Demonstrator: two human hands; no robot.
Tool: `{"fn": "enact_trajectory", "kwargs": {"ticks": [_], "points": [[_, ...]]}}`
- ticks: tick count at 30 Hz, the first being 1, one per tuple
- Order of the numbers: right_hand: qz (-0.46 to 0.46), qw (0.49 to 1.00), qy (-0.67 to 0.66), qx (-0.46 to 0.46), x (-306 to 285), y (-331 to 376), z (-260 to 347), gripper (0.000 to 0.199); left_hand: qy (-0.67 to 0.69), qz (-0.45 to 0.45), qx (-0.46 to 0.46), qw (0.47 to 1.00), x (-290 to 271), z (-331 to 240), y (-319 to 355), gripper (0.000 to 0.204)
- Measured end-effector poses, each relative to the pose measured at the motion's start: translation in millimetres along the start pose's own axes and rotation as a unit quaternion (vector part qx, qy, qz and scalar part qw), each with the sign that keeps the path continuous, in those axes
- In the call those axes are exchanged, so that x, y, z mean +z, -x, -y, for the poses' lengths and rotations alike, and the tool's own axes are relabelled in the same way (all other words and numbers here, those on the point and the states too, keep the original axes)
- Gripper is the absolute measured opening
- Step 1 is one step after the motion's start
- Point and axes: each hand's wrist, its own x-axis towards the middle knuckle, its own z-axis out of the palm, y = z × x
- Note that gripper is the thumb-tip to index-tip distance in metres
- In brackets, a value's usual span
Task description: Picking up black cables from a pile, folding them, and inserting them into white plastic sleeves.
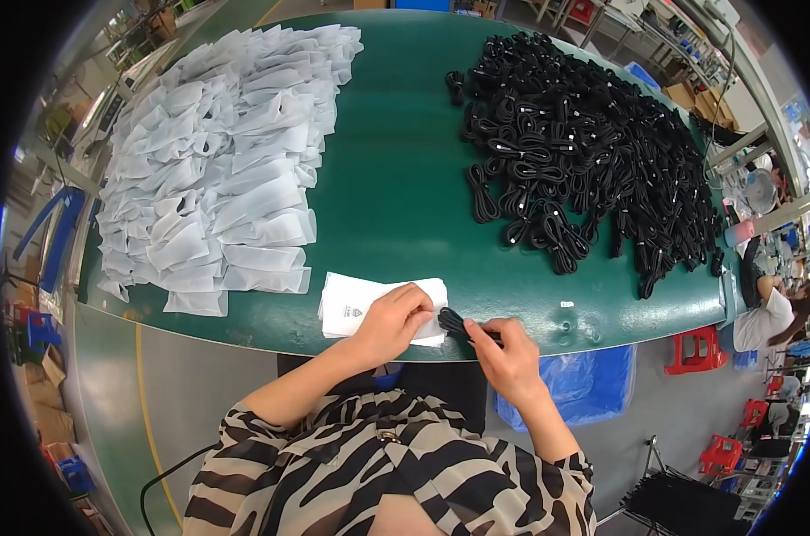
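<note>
A stack of flat white bags (340, 306) with a small printed mark lies at the table's near edge. My left hand (389, 320) rests over it, fingers curled and closed on the right part of the top bag; the fingertips are partly hidden. Just to the right, my right hand (508, 355) grips a coiled black cable (454, 325) between thumb and fingers. The front end of the coil points left, at the right edge of the stack, close to my left fingers. Whether it has entered the bag I cannot tell.
Many frosted white pouches (244, 161) cover the green table's (391, 179) left side. A big heap of coiled black cables (583, 152) fills the right. A small white piece (566, 305) lies near the front. Below stands a lined blue bin (570, 384); a person (776, 317) sits far right.
</note>
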Motion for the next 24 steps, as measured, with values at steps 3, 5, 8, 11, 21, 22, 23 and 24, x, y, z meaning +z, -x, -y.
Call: {"fn": "enact_trajectory", "kwargs": {"ticks": [3, 5, 8, 11, 21, 22, 23, 24], "points": [[0.098, 0.986, -0.125, 0.055, -2, -5, -1, 0.033, -0.014, -0.009, 0.082, 0.996, 0, 0, -1, 0.013], [0.105, 0.932, -0.271, 0.216, 9, -1, -4, 0.029, -0.021, -0.014, 0.125, 0.992, -2, -1, -3, 0.014], [0.09, 0.642, -0.556, 0.52, 21, 0, -4, 0.02, -0.082, -0.014, 0.202, 0.976, -9, -10, -8, 0.017], [0.022, 0.897, -0.366, 0.248, 31, -4, 1, 0.029, -0.085, -0.035, 0.193, 0.977, -14, -11, -11, 0.017], [-0.126, 0.927, -0.329, 0.128, 33, -55, 26, 0.027, 0.264, -0.039, 0.019, 0.963, -42, -18, -27, 0.011], [-0.1, 0.949, -0.284, 0.097, 31, -61, 22, 0.029, 0.264, -0.038, 0.021, 0.963, -47, -19, -33, 0.011], [-0.121, 0.971, -0.191, 0.079, 30, -65, 13, 0.03, 0.299, -0.071, 0.031, 0.951, -54, -19, -38, 0.011], [-0.142, 0.983, -0.095, 0.062, 28, -66, -2, 0.031, 0.334, -0.102, 0.04, 0.936, -62, -19, -45, 0.011]]}}
